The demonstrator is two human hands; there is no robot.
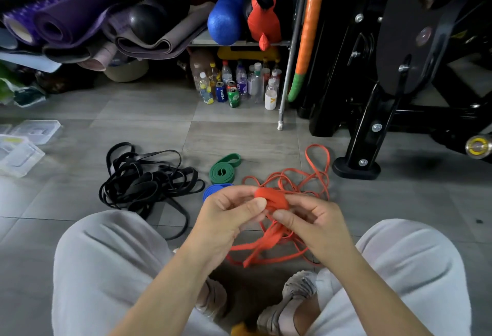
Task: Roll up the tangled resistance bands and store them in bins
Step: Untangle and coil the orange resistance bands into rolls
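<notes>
Both hands, left hand (229, 213) and right hand (308, 218), pinch the red roll (271, 198); its loose red band (287, 181), probably knotted beyond the roll, could snag and unwind it.

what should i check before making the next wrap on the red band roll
1. Small red rubber band roll pinched by left hand and right hand: ok.
2. Loose red tail free of snarls: not ok, tangled heap on the floor.
3. That tail apart from the tangled black flat bands: ok.
4. Rolled green band and rolled blue band coiled on the floor: ok.
5. Clear plastic bins open, ready: cannot tell.
</notes>
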